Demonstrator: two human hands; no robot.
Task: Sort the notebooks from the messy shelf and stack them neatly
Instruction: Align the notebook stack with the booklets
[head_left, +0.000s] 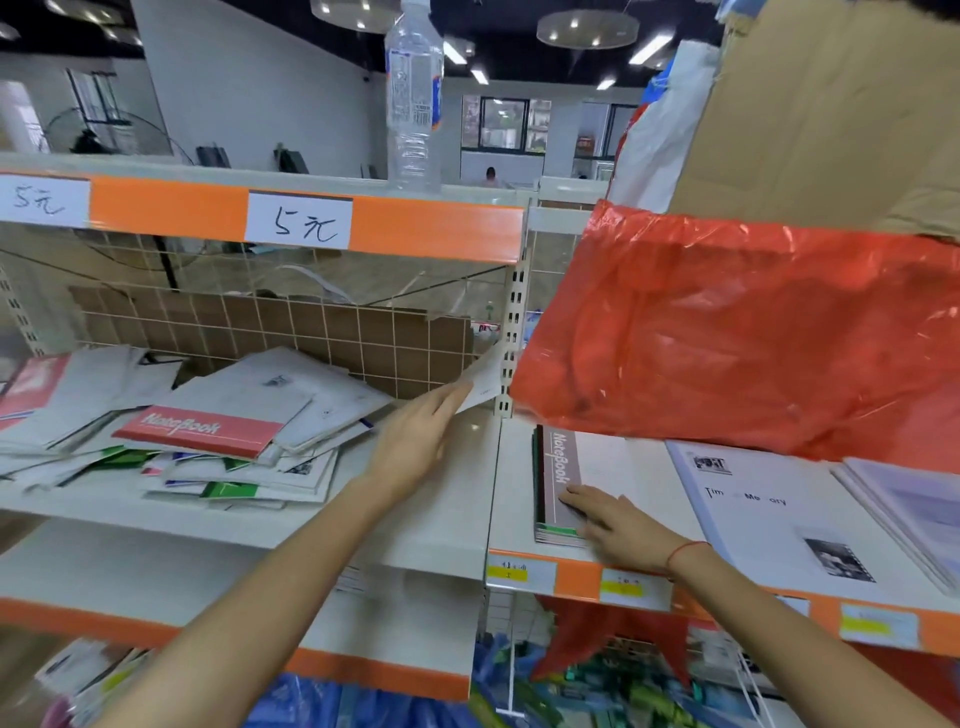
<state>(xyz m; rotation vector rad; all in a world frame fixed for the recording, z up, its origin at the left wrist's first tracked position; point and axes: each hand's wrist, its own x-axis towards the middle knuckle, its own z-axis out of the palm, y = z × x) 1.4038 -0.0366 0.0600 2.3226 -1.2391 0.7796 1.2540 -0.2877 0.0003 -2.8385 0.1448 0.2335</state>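
Notebooks (208, 431) lie in a loose, overlapping heap on a white store shelf (452, 499), just to the left of the person's left hand (415, 441), a red-covered one marked "NoteBook" on top. That hand reaches forward with fingers extended, their tips at the lower corner of a white sheet (480, 384) that leans up against the slotted shelf post (511, 332); whether it pinches the sheet or only touches it cannot be told. To the right, beyond the post, the right hand (618, 525) lies palm down with straight fingers on a small squared stack (558, 488) topped by a brown-banded notebook, gripping nothing. A red string (685, 551) circles that wrist. Right of this hand lie large white booklets (769, 514) with small photo prints. Above it hangs a red plastic bag (737, 332). A clear water bottle (414, 98) stands on the upper shelf, above the left hand, over handwritten price labels (298, 221).
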